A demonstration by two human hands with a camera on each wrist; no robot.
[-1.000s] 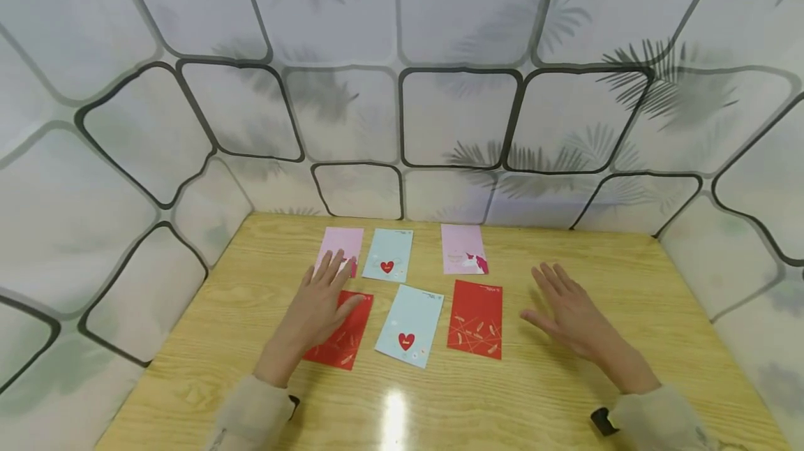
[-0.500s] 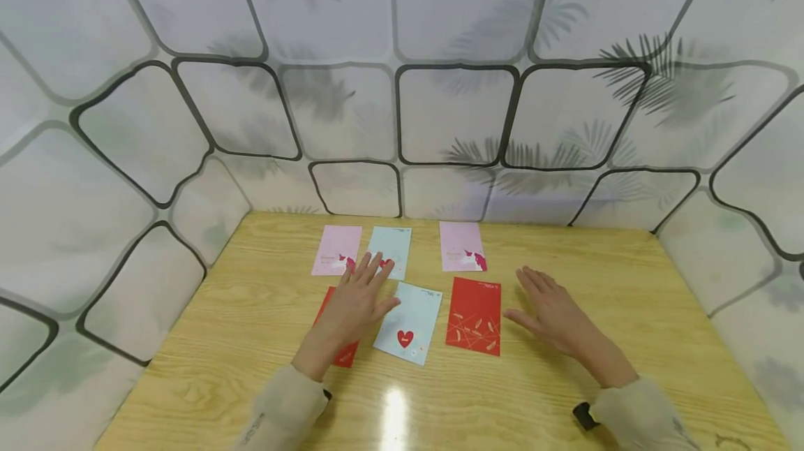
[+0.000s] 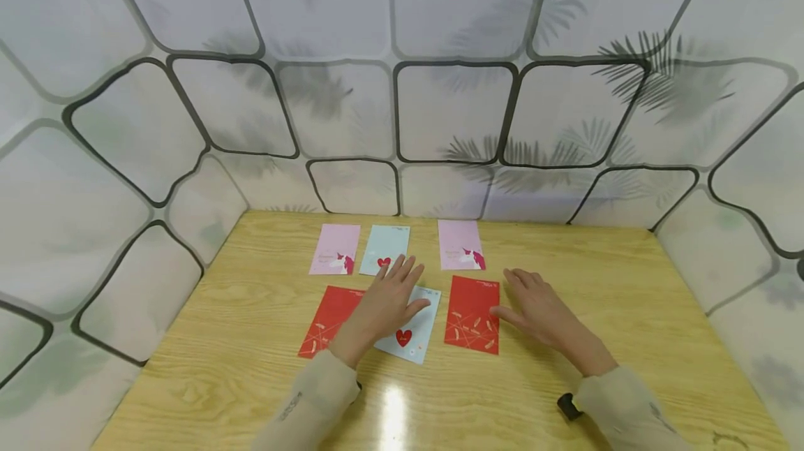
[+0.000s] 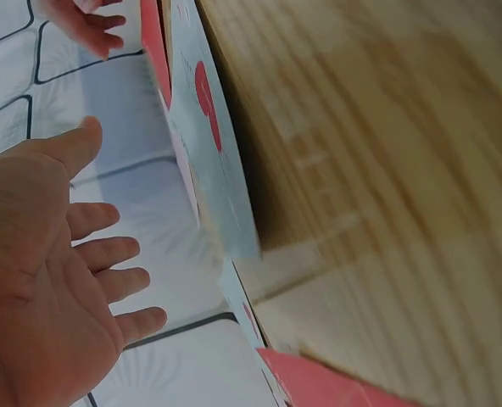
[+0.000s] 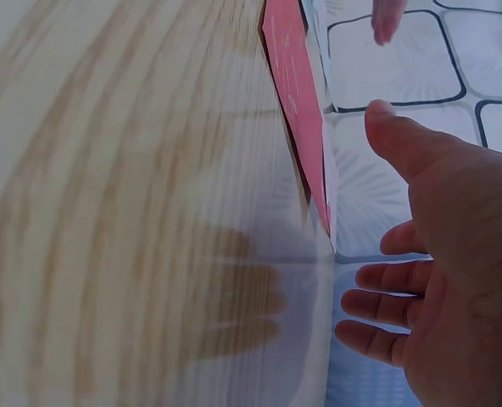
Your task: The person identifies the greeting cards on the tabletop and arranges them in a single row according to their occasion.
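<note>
My left hand (image 3: pixel 387 303) hovers above the near light-blue card (image 3: pixel 417 325) with a red heart, its fingers extended and holding nothing. In the left wrist view that blue card (image 4: pixel 209 144) lies beside the palm, apart from it. My right hand (image 3: pixel 534 308) is held over the table at the right edge of the right red card (image 3: pixel 472 315), thumb spread and fingers relaxed. The right wrist view has a gap between the hand (image 5: pixel 454 254) and the red card (image 5: pixel 298 102). Left of my left hand lies another red card (image 3: pixel 329 318), partly covered by the forearm.
Along the back lie a pink unicorn card (image 3: pixel 335 248), a light-blue heart card (image 3: pixel 384 245) and a second pink unicorn card (image 3: pixel 460 245). All rest on a wooden table (image 3: pixel 251 339). A patterned cloth wall (image 3: pixel 352 189) borders the table's back and sides.
My left hand has moved right, from over the left red card to over the near blue card. My right hand has shifted left to the right red card's edge. The cards stay put.
</note>
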